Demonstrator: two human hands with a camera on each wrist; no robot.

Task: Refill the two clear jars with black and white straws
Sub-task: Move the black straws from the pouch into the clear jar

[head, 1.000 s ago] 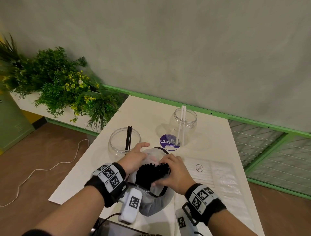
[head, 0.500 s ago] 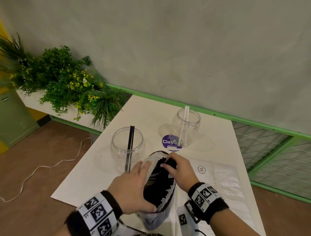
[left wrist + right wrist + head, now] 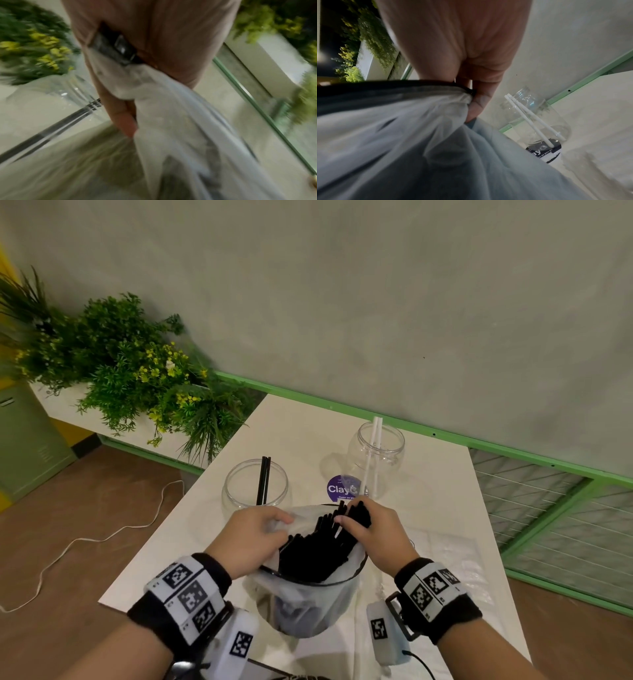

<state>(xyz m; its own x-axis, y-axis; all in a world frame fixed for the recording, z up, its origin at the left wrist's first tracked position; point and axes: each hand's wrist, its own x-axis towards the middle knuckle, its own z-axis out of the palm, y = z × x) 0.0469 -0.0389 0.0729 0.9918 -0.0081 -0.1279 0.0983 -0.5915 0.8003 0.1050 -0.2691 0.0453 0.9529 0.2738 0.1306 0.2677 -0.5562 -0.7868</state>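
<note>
Refilling had barely begun: both jars held two straws each, while the left hand (image 3: 251,537) pinched the bag (image 3: 308,604) and the right hand (image 3: 371,534) curled around black straws (image 3: 315,549).

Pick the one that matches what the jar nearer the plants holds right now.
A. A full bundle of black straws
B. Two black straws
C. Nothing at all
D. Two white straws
B: the jar nearer the plants holds just two black straws leaning at its rim, while the white straws stand in the other jar.
</note>
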